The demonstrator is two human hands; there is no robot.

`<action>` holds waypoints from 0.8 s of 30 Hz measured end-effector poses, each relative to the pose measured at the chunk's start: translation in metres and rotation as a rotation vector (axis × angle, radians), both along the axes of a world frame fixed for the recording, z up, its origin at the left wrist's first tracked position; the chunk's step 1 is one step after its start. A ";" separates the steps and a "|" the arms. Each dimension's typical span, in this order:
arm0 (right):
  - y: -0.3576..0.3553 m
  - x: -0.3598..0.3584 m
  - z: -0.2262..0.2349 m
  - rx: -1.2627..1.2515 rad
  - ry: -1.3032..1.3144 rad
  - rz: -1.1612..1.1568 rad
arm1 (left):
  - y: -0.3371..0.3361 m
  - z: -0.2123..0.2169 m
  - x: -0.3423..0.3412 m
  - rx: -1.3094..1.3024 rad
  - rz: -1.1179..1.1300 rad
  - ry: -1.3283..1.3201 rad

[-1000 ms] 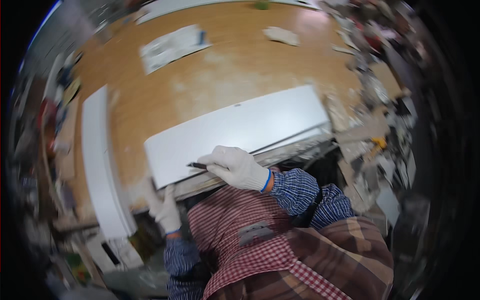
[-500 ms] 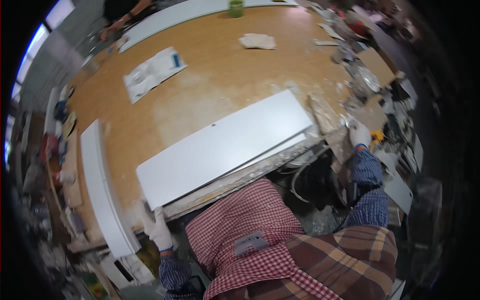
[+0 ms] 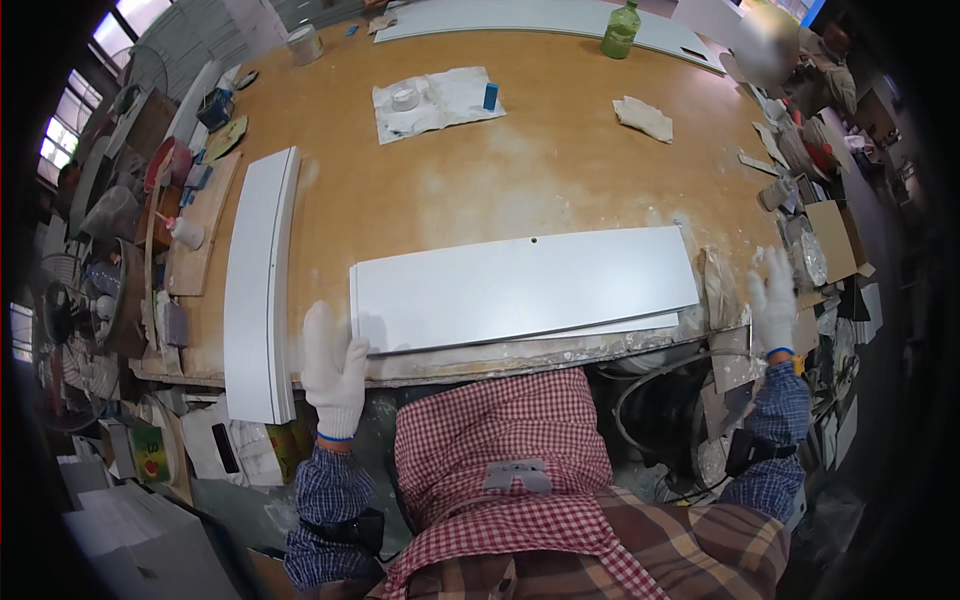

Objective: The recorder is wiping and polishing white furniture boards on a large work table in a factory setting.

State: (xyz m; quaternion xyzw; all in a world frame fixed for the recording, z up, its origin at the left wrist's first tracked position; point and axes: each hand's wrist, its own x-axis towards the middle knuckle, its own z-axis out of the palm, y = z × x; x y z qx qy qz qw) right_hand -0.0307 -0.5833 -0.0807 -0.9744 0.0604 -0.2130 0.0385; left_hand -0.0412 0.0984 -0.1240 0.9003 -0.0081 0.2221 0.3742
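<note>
A long white panel with a small dark hole near its far edge lies across the table's front edge. Another white panel shows from beneath its near right side. My left hand, in a white glove, is at the panel's left end, fingers stretched forward and thumb apart; whether it touches the panel I cannot tell. My right hand, also gloved, hovers by the table's right front corner with fingers spread and nothing in them. Between it and the panel lies a crumpled tan wrapper.
More white panels lie lengthwise at left, jutting past the front edge. On the brown table are a white sheet with a blue block, a folded cloth and a green bottle. Clutter lines both sides; a person is at far right.
My view has swung, so the table sits straighter and the person at the far left is out of view. My right hand has its fingers spread now, away from the clutter.
</note>
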 end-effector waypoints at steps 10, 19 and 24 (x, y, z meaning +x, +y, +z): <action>-0.026 -0.119 0.178 -0.086 -0.138 -0.249 | 0.064 0.037 0.023 0.214 -0.053 -0.035; -0.059 -0.211 0.189 0.268 -0.183 -0.547 | 0.151 0.075 0.062 0.449 -0.140 -0.144; -0.054 -0.223 0.205 0.347 -0.144 -0.539 | 0.195 0.107 0.110 0.608 -0.192 -0.166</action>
